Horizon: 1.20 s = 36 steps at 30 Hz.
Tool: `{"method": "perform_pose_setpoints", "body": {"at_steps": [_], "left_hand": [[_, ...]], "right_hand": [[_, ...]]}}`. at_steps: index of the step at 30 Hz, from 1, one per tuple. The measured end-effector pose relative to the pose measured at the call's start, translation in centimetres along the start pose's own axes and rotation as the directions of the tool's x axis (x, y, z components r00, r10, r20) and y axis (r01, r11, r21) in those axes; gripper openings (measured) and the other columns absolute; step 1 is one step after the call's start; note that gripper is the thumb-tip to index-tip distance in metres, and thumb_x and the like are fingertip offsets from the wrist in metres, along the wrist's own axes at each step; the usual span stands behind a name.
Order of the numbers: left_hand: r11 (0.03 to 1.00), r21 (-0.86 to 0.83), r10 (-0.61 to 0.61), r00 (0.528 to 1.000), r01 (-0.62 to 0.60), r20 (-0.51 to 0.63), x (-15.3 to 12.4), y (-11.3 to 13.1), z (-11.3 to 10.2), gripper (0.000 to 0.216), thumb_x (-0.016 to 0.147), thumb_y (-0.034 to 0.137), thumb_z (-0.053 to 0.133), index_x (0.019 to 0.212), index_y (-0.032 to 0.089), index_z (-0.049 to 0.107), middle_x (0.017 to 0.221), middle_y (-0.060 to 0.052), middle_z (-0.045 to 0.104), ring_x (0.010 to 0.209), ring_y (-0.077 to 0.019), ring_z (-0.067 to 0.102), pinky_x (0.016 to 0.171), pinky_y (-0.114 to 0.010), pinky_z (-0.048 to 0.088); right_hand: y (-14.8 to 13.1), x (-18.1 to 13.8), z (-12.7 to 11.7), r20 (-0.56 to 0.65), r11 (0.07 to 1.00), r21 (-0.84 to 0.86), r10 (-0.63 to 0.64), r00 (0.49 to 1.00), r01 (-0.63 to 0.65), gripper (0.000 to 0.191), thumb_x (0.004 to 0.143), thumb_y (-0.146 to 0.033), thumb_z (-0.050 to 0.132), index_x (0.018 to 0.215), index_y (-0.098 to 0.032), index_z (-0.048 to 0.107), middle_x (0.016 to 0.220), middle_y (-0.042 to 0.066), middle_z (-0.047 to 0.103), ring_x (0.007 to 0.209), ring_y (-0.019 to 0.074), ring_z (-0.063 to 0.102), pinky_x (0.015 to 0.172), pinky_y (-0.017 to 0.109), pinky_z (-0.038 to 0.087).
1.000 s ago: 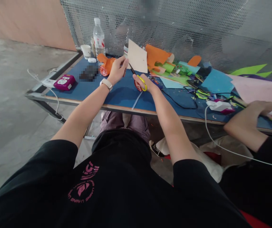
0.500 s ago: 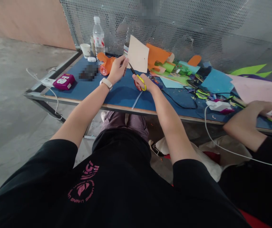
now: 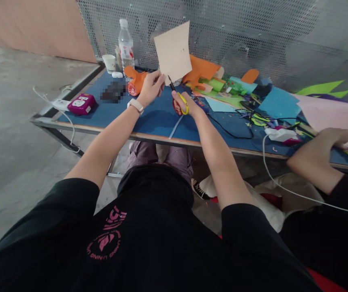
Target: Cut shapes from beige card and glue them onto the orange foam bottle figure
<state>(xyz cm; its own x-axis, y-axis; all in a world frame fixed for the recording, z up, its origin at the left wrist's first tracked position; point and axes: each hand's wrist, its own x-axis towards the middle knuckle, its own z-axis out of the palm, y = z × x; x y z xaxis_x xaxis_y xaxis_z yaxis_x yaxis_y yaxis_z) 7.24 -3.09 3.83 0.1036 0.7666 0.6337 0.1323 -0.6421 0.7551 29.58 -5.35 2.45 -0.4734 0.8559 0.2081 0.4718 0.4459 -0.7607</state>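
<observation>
Your left hand (image 3: 151,87) pinching the tan card (image 3: 173,52) by its lower edge, upright above the blue table (image 3: 158,119), your right hand (image 3: 183,104) closed through yellow-handled scissors (image 3: 178,97), blades at the card's bottom edge, bare tabletop left, paper scraps (image 3: 222,87) crowding right.

Both arms outstretched; left hand (image 3: 151,87) pinching, right hand (image 3: 183,104) fingers curled closed.

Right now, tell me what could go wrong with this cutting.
The left hand pinches the tan card right beside the scissors blades, so a finger might get nicked. The card stands tall and unsupported; it may flop and skew the cut. The black cable lies near the right hand and could snag.
</observation>
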Motion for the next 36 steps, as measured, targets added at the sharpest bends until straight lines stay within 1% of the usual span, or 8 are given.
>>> {"method": "perform_pose_setpoints", "body": {"at_steps": [6,10,16,19,22,28,32,36], "left_hand": [[0.996,0.061,-0.058,0.998,0.057,0.007,1.4,-4.4,-0.3,0.075,0.132,0.091,0.075,0.087,0.034,0.055,0.065,0.001,0.054,0.067,-0.0227,0.072,0.067,-0.039,0.066],[0.992,0.074,-0.105,0.994,0.103,0.029,1.9,-5.9,-0.4,0.073,0.137,0.079,0.077,0.085,0.032,0.055,0.061,0.003,0.05,0.059,-0.0218,0.068,0.064,-0.038,0.064],[0.981,0.081,-0.179,0.983,0.175,0.044,1.7,-6.2,0.0,0.071,0.138,0.071,0.08,0.084,0.029,0.059,0.065,0.0,0.062,0.061,-0.0201,0.07,0.071,-0.037,0.067],[0.976,0.062,-0.211,0.975,0.207,0.067,1.3,-5.9,0.1,0.073,0.143,0.071,0.068,0.085,0.027,0.06,0.067,0.0,0.059,0.06,-0.0213,0.071,0.078,-0.043,0.071],[0.98,-0.041,-0.191,0.977,0.196,0.097,0.8,-5.1,0.1,0.072,0.134,0.078,0.08,0.087,0.028,0.059,0.067,0.002,0.047,0.066,-0.0292,0.079,0.083,-0.048,0.073],[0.979,-0.069,-0.185,0.976,0.194,0.118,-0.8,-1.3,-0.1,0.072,0.13,0.082,0.073,0.083,0.03,0.057,0.067,0.0,0.047,0.057,-0.0271,0.068,0.073,-0.044,0.069],[0.985,-0.097,-0.139,0.987,0.146,0.077,-1.8,1.5,0.0,0.075,0.126,0.09,0.083,0.089,0.03,0.059,0.071,-0.001,0.049,0.079,-0.0345,0.083,0.084,-0.047,0.075],[0.99,-0.069,-0.119,0.992,0.122,0.048,-1.7,1.5,0.1,0.08,0.129,0.091,0.081,0.086,0.028,0.058,0.071,-0.001,0.047,0.079,-0.0345,0.085,0.083,-0.047,0.076]], "right_hand": [[-0.8,-0.5,-0.1,-0.019,1.0,-0.007,-0.025,1.0,0.025,0.105,0.099,-0.135,0.035,0.069,-0.034,0.046,0.062,0.006,0.048,0.061,0.0266,0.063,0.081,0.056,0.08],[-1.4,-0.8,-0.1,-0.021,1.0,-0.025,0.001,1.0,-0.002,0.103,0.107,-0.129,0.033,0.073,-0.033,0.048,0.062,0.006,0.048,0.061,0.026,0.062,0.089,0.06,0.082],[-1.2,-0.7,-0.1,-0.037,0.998,-0.04,0.045,0.998,-0.047,0.096,0.109,-0.122,0.057,0.083,-0.03,0.059,0.066,0.006,0.051,0.072,0.0343,0.077,0.082,0.06,0.081],[-0.8,-0.4,-0.1,-0.017,0.999,-0.017,0.035,0.999,-0.035,0.1,0.111,-0.124,0.048,0.078,-0.03,0.055,0.063,0.005,0.05,0.066,0.028,0.071,0.072,0.048,0.076],[-0.7,-0.3,0.0,0.01,1.0,-0.013,0.022,1.0,-0.022,0.105,0.111,-0.127,0.031,0.067,-0.032,0.044,0.06,0.005,0.047,0.059,0.0202,0.061,0.068,0.042,0.069],[-1.2,-0.7,0.0,-0.005,1.0,0.001,0.031,1.0,-0.031,0.098,0.108,-0.125,0.048,0.079,-0.031,0.053,0.065,0.005,0.048,0.065,0.0292,0.067,0.078,0.058,0.079],[-1.2,-0.5,0.2,-0.004,0.999,0.017,0.044,0.999,-0.044,0.102,0.098,-0.131,0.055,0.08,-0.031,0.053,0.062,0.002,0.04,0.059,0.0275,0.062,0.065,0.053,0.075],[-0.2,0.0,0.2,0.005,0.999,0.034,0.023,1.0,-0.023,0.104,0.094,-0.134,0.055,0.079,-0.031,0.052,0.062,0.002,0.04,0.058,0.0257,0.06,0.059,0.05,0.071]]}}
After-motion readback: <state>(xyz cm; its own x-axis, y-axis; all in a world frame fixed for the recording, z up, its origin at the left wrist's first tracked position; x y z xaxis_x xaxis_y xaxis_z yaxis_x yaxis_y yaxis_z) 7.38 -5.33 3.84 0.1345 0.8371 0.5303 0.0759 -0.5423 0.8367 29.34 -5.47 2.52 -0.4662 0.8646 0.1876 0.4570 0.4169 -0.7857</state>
